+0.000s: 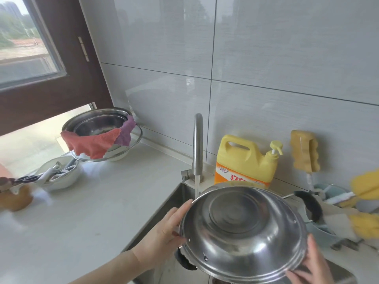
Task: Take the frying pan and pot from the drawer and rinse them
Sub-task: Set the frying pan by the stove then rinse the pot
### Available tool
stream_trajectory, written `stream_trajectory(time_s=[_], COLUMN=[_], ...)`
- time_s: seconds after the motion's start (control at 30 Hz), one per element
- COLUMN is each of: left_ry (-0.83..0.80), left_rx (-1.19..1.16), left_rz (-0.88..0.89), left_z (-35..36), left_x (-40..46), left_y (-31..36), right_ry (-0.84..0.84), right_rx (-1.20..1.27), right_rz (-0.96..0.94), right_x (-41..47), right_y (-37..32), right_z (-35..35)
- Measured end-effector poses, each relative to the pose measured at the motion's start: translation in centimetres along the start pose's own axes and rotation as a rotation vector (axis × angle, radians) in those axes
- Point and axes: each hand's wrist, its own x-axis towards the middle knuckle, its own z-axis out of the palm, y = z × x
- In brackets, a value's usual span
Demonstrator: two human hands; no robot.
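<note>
A stainless steel pot [242, 228] is held tilted over the sink [174, 201], its outer bottom facing me and a black side handle at its lower left. My left hand [164, 236] grips the pot's left rim, fingers stretched up along the edge. At the pot's lower right rim, my right hand [309, 265] holds it with fingers curled under the edge. Water runs from the steel tap [198, 148] and falls just behind the pot's upper left rim. A dark frying pan [311, 203] lies to the right of the sink, partly hidden by the pot.
A yellow detergent jug [244, 160] stands behind the sink. A sponge brush [304, 152] hangs on the tiled wall. Yellow cloths and blue bowls [332, 193] crowd the right counter. On the left counter are stacked steel basins with cloths [98, 136] and a white bowl with utensils [59, 175].
</note>
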Motion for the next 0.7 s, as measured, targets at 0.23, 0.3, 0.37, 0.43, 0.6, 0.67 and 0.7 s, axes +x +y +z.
stream_trajectory(time_s=[0.23, 0.3, 0.37, 0.43, 0.6, 0.67, 0.7], left_ry=[0.158, 0.185, 0.199, 0.2, 0.172, 0.145, 0.122], left_rx=[0.059, 0.095, 0.127, 0.139, 0.122, 0.101, 0.083], left_rz=[-0.059, -0.055, -0.067, -0.081, -0.055, -0.048, -0.043], left_z=[-5.1, -6.4, -7.3, -7.7, -6.6, -5.5, -4.8], left_x=[-4.2, -5.2, -6.0, -6.4, -4.9, -3.7, -3.1], left_y=[-3.2, -3.8, -4.7, -5.1, -3.6, -3.0, -2.9], right_ry=[-0.117, -0.127, -0.116, -0.136, -0.097, -0.066, -0.009], right_rx=[-0.425, -0.463, -0.485, -0.478, -0.231, -0.242, -0.33], right_rz=[-0.263, -0.346, -0.386, -0.409, -0.199, -0.116, -0.182], right_x=[2.9, 3.5, 3.9, 3.7, 4.1, 4.3, 4.1], right_y=[2.3, 2.4, 2.9, 3.0, 2.8, 2.5, 2.9], right_z=[6.6, 8.2, 9.6, 10.4, 9.3, 7.0, 6.1])
